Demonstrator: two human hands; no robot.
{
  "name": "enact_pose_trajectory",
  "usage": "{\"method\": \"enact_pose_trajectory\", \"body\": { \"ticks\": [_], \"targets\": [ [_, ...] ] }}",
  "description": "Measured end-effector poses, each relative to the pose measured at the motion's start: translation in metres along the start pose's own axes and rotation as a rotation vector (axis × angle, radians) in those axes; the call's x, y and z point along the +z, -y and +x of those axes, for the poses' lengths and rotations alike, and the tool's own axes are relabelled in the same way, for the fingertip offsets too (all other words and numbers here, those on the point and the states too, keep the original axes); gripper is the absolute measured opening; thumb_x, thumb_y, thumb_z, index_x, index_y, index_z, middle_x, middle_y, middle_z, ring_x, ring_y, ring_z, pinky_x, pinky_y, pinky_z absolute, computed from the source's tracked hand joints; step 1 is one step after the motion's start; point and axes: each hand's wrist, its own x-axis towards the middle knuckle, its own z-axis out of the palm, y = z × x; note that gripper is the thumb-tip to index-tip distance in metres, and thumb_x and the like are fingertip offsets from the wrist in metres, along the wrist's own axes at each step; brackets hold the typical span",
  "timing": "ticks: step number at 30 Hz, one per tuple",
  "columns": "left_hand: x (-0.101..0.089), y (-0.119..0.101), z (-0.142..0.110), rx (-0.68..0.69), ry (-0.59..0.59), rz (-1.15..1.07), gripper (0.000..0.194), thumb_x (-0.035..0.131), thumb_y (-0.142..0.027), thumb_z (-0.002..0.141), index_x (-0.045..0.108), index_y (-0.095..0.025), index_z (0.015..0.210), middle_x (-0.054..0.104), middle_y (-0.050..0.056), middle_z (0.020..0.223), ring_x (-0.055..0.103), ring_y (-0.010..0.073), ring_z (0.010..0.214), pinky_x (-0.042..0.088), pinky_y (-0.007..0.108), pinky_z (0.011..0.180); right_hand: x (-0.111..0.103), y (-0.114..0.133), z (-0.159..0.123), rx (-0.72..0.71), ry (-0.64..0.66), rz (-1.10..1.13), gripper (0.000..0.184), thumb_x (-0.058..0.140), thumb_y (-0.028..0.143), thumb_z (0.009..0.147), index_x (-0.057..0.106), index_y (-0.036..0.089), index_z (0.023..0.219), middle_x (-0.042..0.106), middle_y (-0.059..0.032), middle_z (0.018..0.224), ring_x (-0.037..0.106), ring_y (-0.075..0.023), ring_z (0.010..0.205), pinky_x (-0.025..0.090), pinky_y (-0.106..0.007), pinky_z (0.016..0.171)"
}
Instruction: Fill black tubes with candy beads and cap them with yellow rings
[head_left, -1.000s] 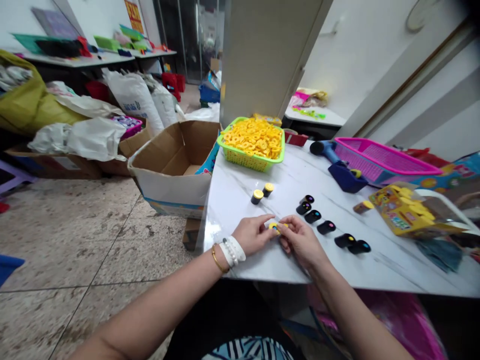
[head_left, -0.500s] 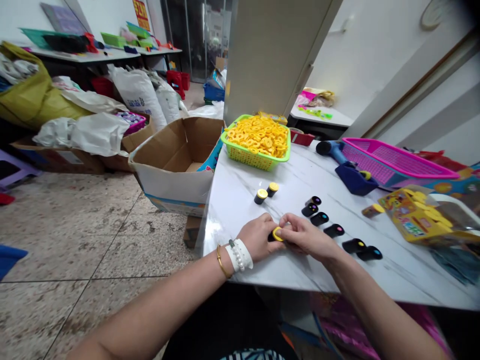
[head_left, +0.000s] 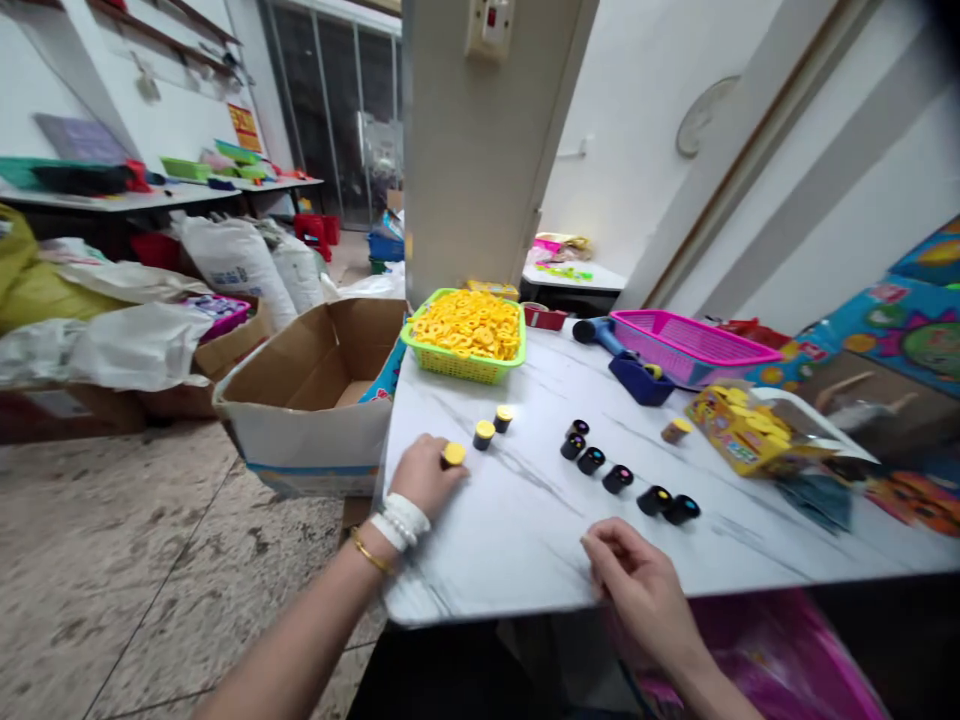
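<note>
At the table's left edge, my left hand [head_left: 424,482] is closed around a small black cylinder with a yellow cap [head_left: 453,454], which stands upright. Just beyond it are two more yellow-capped cylinders [head_left: 484,433], also upright. My right hand [head_left: 636,572] hovers over the front edge of the table, fingers curled and thumb against the forefinger, with nothing visible in it. Several black cylinders with coloured dots on top [head_left: 618,479] form a slanting row beyond the right hand. A green basket [head_left: 465,368] heaped with yellow ring-shaped pieces sits at the back left of the table.
An open cardboard box [head_left: 307,440] adjoins the table's left side. Along the back right are a pink basket [head_left: 686,345], a dark blue bin [head_left: 640,382], a yellow carton of yellow pieces [head_left: 731,440] and a single brownish cylinder [head_left: 676,431]. White sacks [head_left: 232,265] lie farther left.
My hands have parted. The left has carried the yellow-capped cylinder left, near the other two; the right has let go and drawn back towards the front edge. The camera view has shifted.
</note>
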Motion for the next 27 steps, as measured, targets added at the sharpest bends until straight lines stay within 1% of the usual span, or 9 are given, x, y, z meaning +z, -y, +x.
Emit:
{"method": "enact_pose_trajectory", "body": {
  "ticks": [4, 6, 8, 11, 14, 16, 21, 24, 27],
  "targets": [
    [-0.001, 0.010, 0.032, -0.016, -0.003, 0.055, 0.024, 0.070, -0.038, 0.076, 0.067, -0.017, 0.087, 0.064, 0.007, 0.087, 0.061, 0.0231, 0.087, 0.044, 0.030, 0.080, -0.066, -0.002, -0.002, -0.234, -0.537, -0.507, 0.029, 0.060, 0.050, 0.084, 0.065, 0.021, 0.087, 0.061, -0.0020, 0.078, 0.054, -0.0152, 0.066, 0.043, -0.029, 0.066],
    [0.002, 0.009, 0.036, -0.040, -0.006, -0.025, 0.027, 0.071, -0.033, 0.074, 0.066, -0.017, 0.096, 0.065, 0.004, 0.083, 0.062, 0.0212, 0.083, 0.045, 0.029, 0.079, -0.098, -0.012, 0.012, -0.222, -0.655, -0.625, 0.036, 0.061, 0.051, 0.080, 0.066, 0.021, 0.100, 0.062, -0.0042, 0.087, 0.056, -0.0174, 0.071, 0.045, -0.031, 0.068],
    [0.003, 0.008, 0.033, -0.081, -0.015, -0.142, 0.040, 0.070, -0.030, 0.072, 0.062, -0.017, 0.109, 0.067, 0.001, 0.083, 0.064, 0.0185, 0.078, 0.046, 0.028, 0.079, -0.121, -0.029, 0.028, -0.118, -0.592, -0.584, 0.054, 0.065, 0.052, 0.073, 0.061, 0.020, 0.117, 0.060, -0.0074, 0.099, 0.059, -0.0190, 0.076, 0.048, -0.032, 0.068],
    [0.001, 0.011, 0.024, -0.116, -0.021, -0.264, 0.051, 0.069, -0.034, 0.072, 0.055, -0.017, 0.118, 0.067, 0.000, 0.088, 0.064, 0.0161, 0.073, 0.049, 0.029, 0.080, -0.139, -0.055, 0.047, 0.021, -0.341, -0.480, 0.074, 0.069, 0.048, 0.065, 0.054, 0.018, 0.131, 0.054, -0.0118, 0.118, 0.061, -0.0184, 0.079, 0.051, -0.035, 0.078],
    [0.000, 0.014, 0.015, -0.116, -0.027, -0.321, 0.061, 0.070, -0.042, 0.069, 0.051, -0.016, 0.121, 0.065, 0.002, 0.092, 0.065, 0.0166, 0.075, 0.050, 0.033, 0.083, -0.145, -0.072, 0.051, 0.059, -0.194, -0.481, 0.057, 0.065, 0.044, 0.069, 0.061, 0.021, 0.121, 0.060, -0.0086, 0.114, 0.061, -0.0191, 0.082, 0.048, -0.037, 0.086],
    [-0.001, 0.013, 0.005, -0.121, -0.053, -0.374, 0.068, 0.072, -0.047, 0.067, 0.049, -0.015, 0.123, 0.064, 0.003, 0.094, 0.064, 0.0172, 0.077, 0.052, 0.034, 0.083, -0.146, -0.076, 0.044, 0.108, -0.228, -0.513, 0.046, 0.062, 0.045, 0.072, 0.065, 0.022, 0.111, 0.066, -0.0057, 0.097, 0.061, -0.0210, 0.079, 0.048, -0.037, 0.080],
    [0.001, -0.010, -0.048, -0.038, -0.026, -0.417, 0.053, 0.068, -0.043, 0.075, 0.053, -0.020, 0.121, 0.061, 0.003, 0.097, 0.060, 0.0160, 0.074, 0.053, 0.033, 0.073, -0.115, -0.058, 0.010, 0.089, -0.267, -0.562, 0.038, 0.064, 0.044, 0.072, 0.065, 0.025, 0.105, 0.068, -0.0041, 0.092, 0.061, -0.0230, 0.076, 0.048, -0.036, 0.072],
    [0.006, -0.032, -0.075, 0.077, 0.114, -0.393, 0.039, 0.067, -0.029, 0.077, 0.059, -0.022, 0.115, 0.061, 0.004, 0.098, 0.059, 0.0169, 0.080, 0.051, 0.033, 0.078, -0.060, -0.029, 0.006, -0.057, -0.109, -0.476, 0.034, 0.064, 0.033, 0.074, 0.062, 0.025, 0.106, 0.067, -0.0038, 0.096, 0.061, -0.0221, 0.080, 0.049, -0.034, 0.075],
    [0.009, -0.042, -0.082, 0.137, 0.183, -0.400, 0.048, 0.065, -0.013, 0.073, 0.058, -0.021, 0.120, 0.059, 0.005, 0.106, 0.057, 0.0169, 0.086, 0.049, 0.033, 0.085, 0.007, 0.002, 0.019, -0.239, 0.093, -0.382, 0.029, 0.060, 0.022, 0.075, 0.060, 0.023, 0.104, 0.066, -0.0042, 0.095, 0.060, -0.0202, 0.079, 0.048, -0.032, 0.074]
  ]
}}
